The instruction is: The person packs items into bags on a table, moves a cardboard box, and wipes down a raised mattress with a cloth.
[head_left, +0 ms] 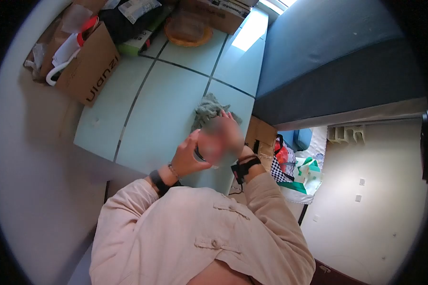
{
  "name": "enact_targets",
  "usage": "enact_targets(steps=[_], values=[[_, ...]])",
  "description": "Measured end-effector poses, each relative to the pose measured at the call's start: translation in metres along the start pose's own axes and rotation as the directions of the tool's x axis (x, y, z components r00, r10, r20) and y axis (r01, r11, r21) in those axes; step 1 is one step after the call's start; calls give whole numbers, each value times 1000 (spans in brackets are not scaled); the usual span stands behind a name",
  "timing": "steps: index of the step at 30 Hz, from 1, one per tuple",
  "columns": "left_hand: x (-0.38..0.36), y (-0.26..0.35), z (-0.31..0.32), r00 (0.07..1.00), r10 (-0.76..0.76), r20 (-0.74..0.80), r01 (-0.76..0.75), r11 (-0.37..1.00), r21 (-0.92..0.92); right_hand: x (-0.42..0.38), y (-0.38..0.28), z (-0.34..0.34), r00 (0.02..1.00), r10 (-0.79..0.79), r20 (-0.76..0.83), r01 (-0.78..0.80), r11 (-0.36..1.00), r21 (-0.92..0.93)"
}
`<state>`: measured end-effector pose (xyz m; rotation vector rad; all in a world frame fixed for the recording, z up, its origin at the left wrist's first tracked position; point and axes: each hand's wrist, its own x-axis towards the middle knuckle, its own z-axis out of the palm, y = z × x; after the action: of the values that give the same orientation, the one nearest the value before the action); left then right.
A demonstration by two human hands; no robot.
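Fingers of the left hand (188,156) and right hand (233,133) wrap a blurred object (213,142) held between them, both grasping it. Just beyond the fingertips, a grey-green cloth (208,108) lies crumpled on the pale table (161,104).

Pale pink buttoned shirt (199,232), long sleeves, black wristbands, perhaps a thin bracelet

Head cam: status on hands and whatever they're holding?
Left hand and right hand both wrapped on one blurred object, raised over the table. Object can't be identified. Crumpled green cloth on table just behind; nothing blocking.
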<state>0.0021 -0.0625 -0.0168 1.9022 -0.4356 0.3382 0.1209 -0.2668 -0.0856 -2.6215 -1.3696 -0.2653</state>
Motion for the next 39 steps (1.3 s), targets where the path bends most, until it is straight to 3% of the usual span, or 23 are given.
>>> enact_targets(steps=[1, 2, 3, 5, 7, 9, 10, 12, 15, 16, 17, 18, 19, 20, 23, 25, 28, 30, 31, 33, 36, 37, 39], values=[[4, -3, -8, 989, -127, -71, 124, 991, -44, -6, 11, 17, 1000, 0, -14, 0, 1000, 3], [7, -6, -15, 958, -255, -134, 243, 965, -98, -14, 21, 33, 984, 166, 67, -168, 985, 38], [16, -13, -26, 960, -248, -131, 238, 967, -87, -16, 26, 42, 935, 321, 151, -333, 941, 59], [43, -32, -52, 909, -190, -370, 248, 962, 116, 1, -6, 25, 911, 393, 126, -401, 915, 49], [74, -52, -74, 850, -214, -482, 275, 959, 59, 34, -51, -15, 797, 528, 294, -583, 800, 143], [106, -77, -92, 845, -158, -512, 252, 960, 120, 43, -85, -39, 936, 297, 189, -335, 916, 220], [123, -88, -101, 824, -115, -556, 235, 961, 149, 41, -88, -37, 936, 306, 177, -340, 914, 219], [151, -103, -115, 811, -50, -583, 185, 967, 175, 43, -80, -31, 992, 119, 32, -124, 960, 252], [184, -122, -127, 807, -36, -590, 209, 951, 227, 61, -22, -29, 982, 179, 57, -188, 955, 231], [189, -131, -128, 791, -54, -609, 228, 950, 212, 77, 4, -17, 828, 457, 323, -525, 835, 164], [193, -138, -130, 777, -71, -626, 246, 949, 198, 78, 31, -12, 902, 417, 109, -424, 905, 45], [195, -145, -130, 780, -105, -617, 265, 949, 173, 90, 59, -19, 823, 515, 241, -545, 835, 75], [195, -154, -131, 793, -90, -602, 244, 953, 179, 80, 87, 6, 740, 645, 192, -650, 759, -40], [195, -166, -132, 790, -106, -604, 288, 934, 213, 89, 95, -14, 524, 773, 357, -822, 569, -24], [204, -165, -131, 782, -201, -590, 335, 934, 127, 121, 89, -7, 367, 916, 162, -926, 376, -30], [204, -163, -128, 754, -230, -615, 349, 934, 78, 133, 69, -2, 630, 776, 39, -776, 629, 29], [210, -170, -129, 787, -235, -571, 357, 927, 110, 128, 28, -12, 612, 736, 290, -764, 645, -25], [213, -169, -128, 815, -215, -537, 341, 928, 146, 103, 12, -3, 842, 526, 116, -538, 830, 144], [214, -169, -127, 822, -166, -545, 306, 936, 176, 86, 16, -2, 814, 565, 132, -580, 801, 150], [213, -184, -135, 845, -192, -499, 322, 928, 189, 44, 38, -7, 867, 495, -59, -476, 857, 197], [217, -167, -127, 855, -207, -476, 312, 938, 153, 7, 30, -16, 616, 745, -258, -701, 667, 252], [217, -161, -124, 843, -207, -497, 292, 951, 99, -3, 11, -22, 590, 769, -248, -724, 639, 259], [207, -172, -131, 879, -158, -451, 288, 928, 236, -20, -38, -31, 728, 672, -138, -614, 728, 306]])
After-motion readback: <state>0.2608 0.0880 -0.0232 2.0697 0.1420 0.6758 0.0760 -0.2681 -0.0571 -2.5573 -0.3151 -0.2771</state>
